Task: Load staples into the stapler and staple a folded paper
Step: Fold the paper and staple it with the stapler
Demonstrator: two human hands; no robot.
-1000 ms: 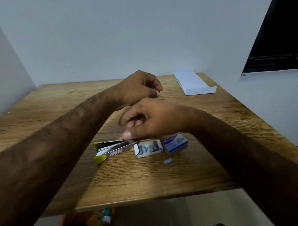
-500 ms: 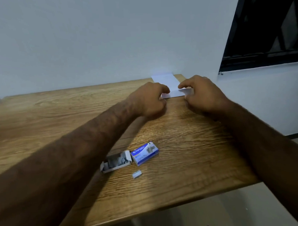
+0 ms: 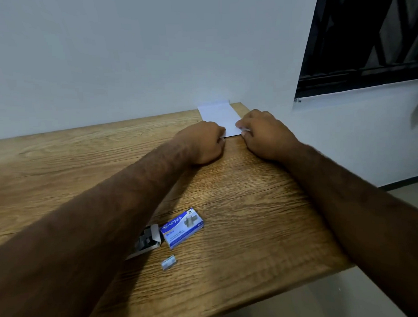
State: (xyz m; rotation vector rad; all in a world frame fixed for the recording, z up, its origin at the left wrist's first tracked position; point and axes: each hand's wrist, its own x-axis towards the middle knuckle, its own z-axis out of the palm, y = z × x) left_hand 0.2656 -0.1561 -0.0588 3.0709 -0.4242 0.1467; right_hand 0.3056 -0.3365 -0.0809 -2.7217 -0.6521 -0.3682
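A folded white paper (image 3: 219,117) lies at the far right corner of the wooden table (image 3: 252,216), against the wall. My left hand (image 3: 202,143) pinches its near left corner. My right hand (image 3: 264,135) pinches its near right corner. A blue staple box sleeve (image 3: 182,228) lies near the table's front, with the open white tray of staples (image 3: 147,240) beside it, partly hidden by my left forearm. A small loose strip of staples (image 3: 168,263) lies just in front of them. The stapler is out of view, likely hidden by my left arm.
A white wall runs behind the table and along its right side. A dark window with a black grille (image 3: 365,46) is at the upper right. The table's front edge (image 3: 232,307) drops to the floor.
Both hands left the stapler and staple box and reached to the far right corner, closing on the paper's near edge. The camera turned right, so the stapler went out of view.
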